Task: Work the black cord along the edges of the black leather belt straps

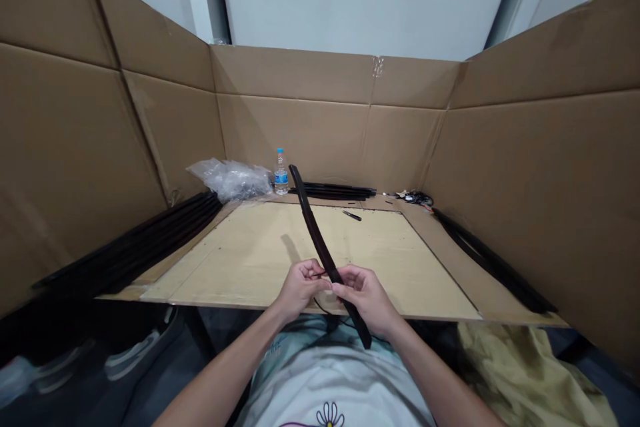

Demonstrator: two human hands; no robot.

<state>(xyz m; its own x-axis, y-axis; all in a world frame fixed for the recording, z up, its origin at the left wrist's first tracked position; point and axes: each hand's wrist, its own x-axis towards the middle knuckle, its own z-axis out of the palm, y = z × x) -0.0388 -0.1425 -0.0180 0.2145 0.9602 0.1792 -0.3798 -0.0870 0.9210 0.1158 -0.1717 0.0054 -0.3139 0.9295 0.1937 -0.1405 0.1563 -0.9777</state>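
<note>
A long, slightly curved black strip (314,230) rises from my lap toward the back of the work board. My left hand (300,288) is closed in a pinch on the strip near its lower part. My right hand (367,297) is wrapped round the same strip just below, with the strip's lower end sticking out past it over my shirt. Both hands meet at the near edge of the pale board (400,260).
Cardboard walls (540,167) enclose the board on three sides. Piles of black strips lie along the left (135,247), right (495,260) and back (340,191). A water bottle (281,172), a clear plastic bag (231,178) and a small black pen-like piece (352,215) sit at the back. Yellow cloth (520,373) lies at lower right.
</note>
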